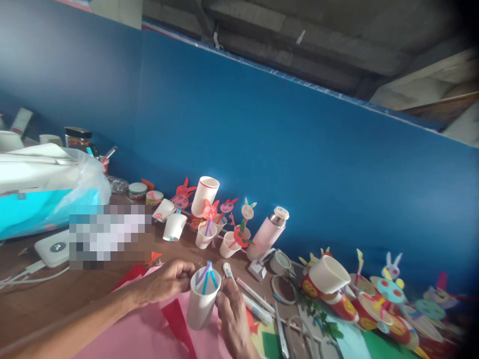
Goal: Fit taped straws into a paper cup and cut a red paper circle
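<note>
A white paper cup [202, 311] stands upright between my two hands, over pink paper [149, 324]. Inside it, purple and blue paper strips [206, 280] lean together and poke a little above the rim. My left hand [170, 280] is closed, its curled fingers at the cup's left rim. On the other side, my right hand [235, 311] grips the cup near its rim with thumb and fingers. A red paper strip [177, 324] lies just left of the cup's base.
Behind are small cups with paper animal heads [210, 210], a tipped cup [174, 227] and a pink thermos [266, 234]. Scissors [280, 331], tape rolls [283, 289] and markers [256, 308] lie to the right. A white power bank [56, 248] sits left; a blue partition [262, 139] stands behind.
</note>
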`<state>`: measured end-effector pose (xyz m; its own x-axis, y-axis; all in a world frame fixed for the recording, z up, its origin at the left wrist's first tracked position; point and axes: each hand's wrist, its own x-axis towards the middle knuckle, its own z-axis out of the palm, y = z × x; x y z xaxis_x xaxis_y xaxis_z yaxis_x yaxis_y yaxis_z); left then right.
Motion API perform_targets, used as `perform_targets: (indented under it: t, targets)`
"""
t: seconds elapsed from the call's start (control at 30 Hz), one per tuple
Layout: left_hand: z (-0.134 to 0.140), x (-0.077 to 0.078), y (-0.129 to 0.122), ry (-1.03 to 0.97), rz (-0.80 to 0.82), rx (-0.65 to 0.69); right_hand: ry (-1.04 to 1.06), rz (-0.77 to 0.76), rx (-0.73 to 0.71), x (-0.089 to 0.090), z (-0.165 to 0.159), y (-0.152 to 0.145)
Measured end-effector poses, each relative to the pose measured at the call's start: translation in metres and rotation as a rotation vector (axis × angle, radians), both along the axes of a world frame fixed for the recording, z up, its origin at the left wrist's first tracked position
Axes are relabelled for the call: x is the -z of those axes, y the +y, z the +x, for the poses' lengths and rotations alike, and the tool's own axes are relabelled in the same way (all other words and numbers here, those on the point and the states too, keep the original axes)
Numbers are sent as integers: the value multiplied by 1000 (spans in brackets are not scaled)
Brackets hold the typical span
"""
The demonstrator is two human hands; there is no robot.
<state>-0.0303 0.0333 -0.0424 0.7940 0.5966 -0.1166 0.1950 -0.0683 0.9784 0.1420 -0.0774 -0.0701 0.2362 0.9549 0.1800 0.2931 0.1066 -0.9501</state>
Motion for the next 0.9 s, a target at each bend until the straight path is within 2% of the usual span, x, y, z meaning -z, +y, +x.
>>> perform_targets:
  t: [0.2, 0.33, 0.47, 0.57, 0.73, 0.9]
  targets:
    - [2, 0, 5, -40, 1, -28, 192, -54, -122, -9, 1, 2]
    - [5, 5, 9, -59, 2, -13, 240, -86, -113, -18, 0, 2]
    - [6, 7, 10, -56, 14, -6, 351, -116, -109, -16, 0, 3]
    - [2, 2, 8, -54, 36, 1, 443, -143, -161, -14, 1, 3]
    - [-4, -10, 3, -31, 95, 14, 448, -224, -217, -13, 6, 4]
    - [-1, -1, 3, 15, 148, -15, 390, -325, -211, -15, 7, 7]
